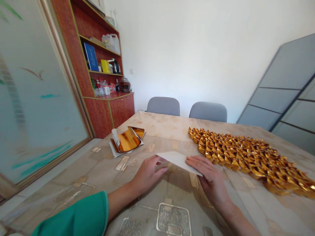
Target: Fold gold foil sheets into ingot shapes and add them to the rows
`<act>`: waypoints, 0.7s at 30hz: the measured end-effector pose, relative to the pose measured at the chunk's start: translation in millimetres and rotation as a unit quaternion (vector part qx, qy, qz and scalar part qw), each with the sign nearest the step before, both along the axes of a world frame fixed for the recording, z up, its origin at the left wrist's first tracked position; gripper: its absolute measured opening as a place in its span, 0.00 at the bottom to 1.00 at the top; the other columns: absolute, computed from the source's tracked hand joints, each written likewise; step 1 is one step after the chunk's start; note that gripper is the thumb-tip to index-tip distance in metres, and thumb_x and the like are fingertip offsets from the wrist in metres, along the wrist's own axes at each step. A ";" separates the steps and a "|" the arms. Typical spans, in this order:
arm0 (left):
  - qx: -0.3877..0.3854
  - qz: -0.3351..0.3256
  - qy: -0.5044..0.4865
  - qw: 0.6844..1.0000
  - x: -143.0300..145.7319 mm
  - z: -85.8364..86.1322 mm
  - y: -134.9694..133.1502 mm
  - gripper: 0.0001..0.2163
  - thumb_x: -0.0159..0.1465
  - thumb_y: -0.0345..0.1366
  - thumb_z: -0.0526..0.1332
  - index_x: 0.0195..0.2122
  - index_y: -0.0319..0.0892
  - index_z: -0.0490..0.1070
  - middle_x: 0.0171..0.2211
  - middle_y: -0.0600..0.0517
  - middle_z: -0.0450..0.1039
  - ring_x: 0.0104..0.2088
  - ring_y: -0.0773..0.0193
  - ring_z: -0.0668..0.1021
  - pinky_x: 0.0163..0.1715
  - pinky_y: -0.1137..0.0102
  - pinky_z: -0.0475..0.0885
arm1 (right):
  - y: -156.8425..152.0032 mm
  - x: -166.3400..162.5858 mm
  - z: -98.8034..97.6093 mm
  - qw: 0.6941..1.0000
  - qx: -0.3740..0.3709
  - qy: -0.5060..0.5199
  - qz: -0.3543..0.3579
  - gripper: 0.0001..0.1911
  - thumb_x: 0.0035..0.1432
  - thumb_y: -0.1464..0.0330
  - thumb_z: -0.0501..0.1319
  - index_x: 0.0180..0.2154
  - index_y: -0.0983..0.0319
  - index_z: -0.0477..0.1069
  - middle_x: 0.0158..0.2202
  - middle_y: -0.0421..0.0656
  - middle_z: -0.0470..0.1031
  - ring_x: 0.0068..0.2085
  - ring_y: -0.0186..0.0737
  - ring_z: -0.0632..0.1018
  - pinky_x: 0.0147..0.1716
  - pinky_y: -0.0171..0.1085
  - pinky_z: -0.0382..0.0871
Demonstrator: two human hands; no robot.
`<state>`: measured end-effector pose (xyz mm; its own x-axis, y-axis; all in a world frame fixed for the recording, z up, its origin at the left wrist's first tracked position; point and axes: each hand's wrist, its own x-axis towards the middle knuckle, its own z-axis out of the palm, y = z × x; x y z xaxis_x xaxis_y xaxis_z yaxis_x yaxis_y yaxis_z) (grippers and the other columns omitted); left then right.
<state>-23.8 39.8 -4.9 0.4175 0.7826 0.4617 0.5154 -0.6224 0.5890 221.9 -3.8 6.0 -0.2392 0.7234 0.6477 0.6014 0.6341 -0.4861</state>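
Note:
A white-faced sheet of paper point(174, 158) is held up, bent, just above the table between my two hands. My left hand point(149, 173) has its fingers at the left end of the sheet, with the thumb a little apart below. On the right end, my right hand point(212, 177) grips the sheet, fingers lying over its top face and the thumb hidden beneath. A loose pile of gold foil paper sheets point(129, 140), some showing white backs, lies curled beyond my left hand. Many folded gold paper pieces point(236, 150) stand packed in rows to the right.
A patterned tablecloth point(139, 214) covers the table. Two grey chairs point(163, 106) stand at its far side against the white wall. A red-brown shelf cabinet point(98, 114) with bottles and boxes is at the back left, beside a frosted sliding door point(46, 108).

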 end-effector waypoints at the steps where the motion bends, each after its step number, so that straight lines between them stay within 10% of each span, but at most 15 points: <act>1: -0.023 0.015 0.001 1.000 -1.5 -0.7 2.7 0.08 0.61 0.35 0.63 0.41 0.42 0.71 0.38 0.50 0.77 0.38 0.59 0.79 0.39 0.66 0.73 | -0.4 3.0 2.2 0.999 0.025 -0.043 0.021 0.18 0.63 0.74 0.53 0.49 0.57 0.76 0.48 0.48 0.80 0.53 0.49 0.76 0.53 0.52 0.70; 7: -0.043 0.093 0.057 0.993 -6.4 -1.9 3.0 0.11 0.55 0.29 0.62 0.38 0.42 0.65 0.35 0.51 0.73 0.36 0.59 0.76 0.35 0.67 0.71 | -12.1 10.0 6.3 0.968 0.010 -0.228 0.107 0.18 0.63 0.75 0.55 0.51 0.57 0.75 0.52 0.47 0.77 0.58 0.47 0.72 0.53 0.48 0.72; 12: 0.053 -0.071 0.077 0.993 -7.6 0.1 -4.3 0.16 0.60 0.24 0.57 0.48 0.45 0.69 0.53 0.49 0.69 0.51 0.61 0.73 0.50 0.67 0.69 | -21.4 12.8 5.3 0.957 0.022 -0.269 0.106 0.16 0.65 0.72 0.58 0.53 0.53 0.73 0.57 0.44 0.73 0.58 0.47 0.71 0.54 0.47 0.70; 17: 0.072 -0.207 0.135 0.966 -3.7 -0.8 -11.2 0.10 0.69 0.31 0.54 0.43 0.45 0.74 0.49 0.50 0.75 0.47 0.62 0.76 0.46 0.70 0.71 | -17.1 21.8 -1.6 0.967 0.026 -0.252 0.005 0.18 0.63 0.75 0.55 0.52 0.57 0.72 0.55 0.49 0.74 0.53 0.48 0.74 0.49 0.49 0.71; 21: 0.084 -0.247 0.163 0.952 -4.3 1.1 -14.5 0.11 0.69 0.30 0.52 0.44 0.44 0.74 0.47 0.49 0.77 0.48 0.60 0.76 0.50 0.65 0.69 | -19.9 31.4 -4.5 0.955 0.018 -0.284 0.087 0.09 0.64 0.73 0.57 0.41 0.58 0.75 0.44 0.45 0.80 0.43 0.45 0.77 0.44 0.43 0.72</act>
<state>-28.1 25.3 -3.8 0.8574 0.3809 0.3461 0.2742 -0.9071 0.3192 253.4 -23.7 1.6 -0.6730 0.6208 0.4022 0.6459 0.7581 -0.0894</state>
